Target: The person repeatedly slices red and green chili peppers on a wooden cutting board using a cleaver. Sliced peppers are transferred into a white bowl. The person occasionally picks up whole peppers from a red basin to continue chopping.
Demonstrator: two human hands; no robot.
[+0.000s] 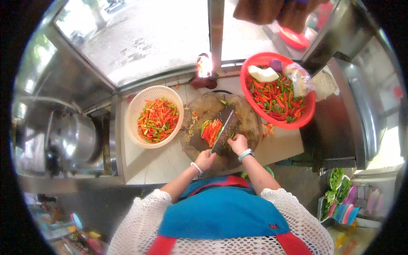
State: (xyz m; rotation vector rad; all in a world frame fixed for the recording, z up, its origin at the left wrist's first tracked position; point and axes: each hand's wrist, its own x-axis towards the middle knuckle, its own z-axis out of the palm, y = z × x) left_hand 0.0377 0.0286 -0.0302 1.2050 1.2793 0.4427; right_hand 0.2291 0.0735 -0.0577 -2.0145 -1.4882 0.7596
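My left hand is closed around the handle of a cleaver, whose blade slants up and to the right over a round wooden chopping block. Cut red and green chili peppers lie in a neat pile just left of the blade. To the right of the blade, my right hand has its fingertips pinched at some small green bits on the block; whether it grips them is hard to tell. Small yellowish scraps are scattered on the block's left side.
A cream plastic colander holding cut peppers stands left of the block. At the right, a red plastic basket holds whole peppers, a white vegetable piece and a plastic bag. A can stands behind the block by the window frame.
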